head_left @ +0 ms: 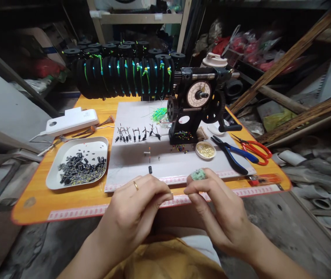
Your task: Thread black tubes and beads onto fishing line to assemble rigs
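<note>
My left hand (137, 205), with a gold ring on one finger, has its thumb and fingertips pinched together over the table's front edge; a tiny bit shows at the tips, too small to name. To its right is my right hand (219, 209), thumb and index finger close together, with a green textured wrap (198, 174) around a finger. What its fingertips hold, if anything, cannot be made out. Just beyond my left hand, a small black cylinder part (150, 169) lies on the white board (130, 159). Several similar black parts (134, 137) with wires stand farther back.
A white tray (49, 176) of small dark parts sits left, a power strip (72, 121) behind it. A black winding machine (185, 116) with spools (124, 77) stands at the back. Right are a gold-bead dish (205, 150), blue pliers (231, 153), red scissors (255, 150) and an orange cutter (266, 179).
</note>
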A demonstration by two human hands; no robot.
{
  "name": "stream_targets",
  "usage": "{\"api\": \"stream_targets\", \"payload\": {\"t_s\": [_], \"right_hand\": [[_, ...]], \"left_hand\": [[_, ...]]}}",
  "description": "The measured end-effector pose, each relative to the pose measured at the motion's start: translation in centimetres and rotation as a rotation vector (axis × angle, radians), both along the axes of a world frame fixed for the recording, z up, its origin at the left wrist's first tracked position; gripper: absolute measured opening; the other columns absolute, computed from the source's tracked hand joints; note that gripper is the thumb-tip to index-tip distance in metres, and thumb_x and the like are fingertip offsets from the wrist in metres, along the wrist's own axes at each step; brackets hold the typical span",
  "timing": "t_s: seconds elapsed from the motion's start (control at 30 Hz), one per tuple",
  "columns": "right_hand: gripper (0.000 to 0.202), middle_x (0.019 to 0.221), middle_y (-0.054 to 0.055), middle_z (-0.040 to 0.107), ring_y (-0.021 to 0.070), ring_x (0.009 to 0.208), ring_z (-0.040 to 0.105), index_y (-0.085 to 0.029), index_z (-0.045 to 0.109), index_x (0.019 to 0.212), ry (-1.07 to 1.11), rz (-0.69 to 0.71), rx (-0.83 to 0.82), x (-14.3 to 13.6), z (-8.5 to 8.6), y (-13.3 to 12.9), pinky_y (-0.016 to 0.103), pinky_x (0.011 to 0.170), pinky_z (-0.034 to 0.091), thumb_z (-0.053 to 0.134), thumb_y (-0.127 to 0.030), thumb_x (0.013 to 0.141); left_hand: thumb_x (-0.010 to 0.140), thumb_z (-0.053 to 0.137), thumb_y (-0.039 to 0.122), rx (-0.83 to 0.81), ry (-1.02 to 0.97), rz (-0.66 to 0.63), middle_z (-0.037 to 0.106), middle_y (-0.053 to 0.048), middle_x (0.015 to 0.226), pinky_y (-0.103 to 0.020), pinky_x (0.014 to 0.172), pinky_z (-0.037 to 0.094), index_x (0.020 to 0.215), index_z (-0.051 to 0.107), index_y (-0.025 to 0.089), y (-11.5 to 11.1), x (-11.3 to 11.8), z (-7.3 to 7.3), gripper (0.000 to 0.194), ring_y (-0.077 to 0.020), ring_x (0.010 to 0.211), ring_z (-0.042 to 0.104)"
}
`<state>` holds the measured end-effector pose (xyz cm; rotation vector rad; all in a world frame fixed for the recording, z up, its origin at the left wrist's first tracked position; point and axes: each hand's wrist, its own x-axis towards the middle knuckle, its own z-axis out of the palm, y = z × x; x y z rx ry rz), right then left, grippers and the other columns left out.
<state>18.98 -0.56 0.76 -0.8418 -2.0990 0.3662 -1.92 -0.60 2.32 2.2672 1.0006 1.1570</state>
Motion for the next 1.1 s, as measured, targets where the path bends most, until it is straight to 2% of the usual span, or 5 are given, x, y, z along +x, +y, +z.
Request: {"api": "stream_targets", "payload": {"t_s": [0.23,0.5,0.8,0.9,1.1], "right_hand": [[0.017,0.081,0.004,0.056,0.0176,0.076,0.051,-0.018,0.052,0.097,-0.039,0.005,0.007,0.1,0.3,0.5,0.029,0.066,0.047,0.048,-0.002,0.096],[0.012,0.074,0.000,0.063,0.0120,0.065,0.058,-0.018,0.064,0.090,0.059,0.060,-0.218,0.7,1.5,0.6,0.024,0.057,0.045,0.060,-0.007,0.093],[0.013,0.078,-0.001,0.065,0.0124,0.072,0.060,-0.022,0.062,0.087,0.176,-0.021,-0.349,1.2,1.6,0.2,0.024,0.065,0.046,0.061,-0.012,0.095],[0.014,0.078,0.000,0.057,0.0140,0.073,0.055,-0.022,0.057,0.089,0.179,-0.028,-0.260,1.1,1.3,0.1,0.027,0.065,0.044,0.054,-0.010,0.097],[0.023,0.076,0.002,0.043,0.0181,0.069,0.041,-0.019,0.056,0.096,-0.056,-0.041,0.114,0.5,0.8,0.5,0.031,0.060,0.039,0.048,0.000,0.087]], "left_hand": [[0.094,0.053,0.000,0.000,0.026,-0.016,0.066,-0.001,0.078,-0.021,0.069,0.049,0.093,0.058,0.018,-0.1,-0.2,0.2,0.019,-0.0115,0.072,0.061],[0.094,0.053,0.000,0.055,0.061,-0.015,0.067,-0.001,0.079,-0.021,0.069,0.050,0.094,0.058,0.019,0.2,-0.3,0.9,0.019,-0.0116,0.072,0.062],[0.093,0.055,0.000,0.001,0.032,-0.018,0.067,-0.001,0.077,-0.020,0.068,0.049,0.092,0.060,0.018,0.2,0.0,0.4,0.018,-0.0113,0.070,0.062],[0.093,0.056,0.002,-0.020,0.046,-0.020,0.066,-0.001,0.076,-0.021,0.065,0.048,0.090,0.060,0.018,-0.1,0.2,0.5,0.017,-0.0121,0.068,0.061],[0.093,0.055,0.002,-0.010,0.050,-0.005,0.066,-0.001,0.077,-0.023,0.065,0.048,0.092,0.059,0.019,-0.2,0.1,0.6,0.018,-0.0129,0.068,0.061]]}}
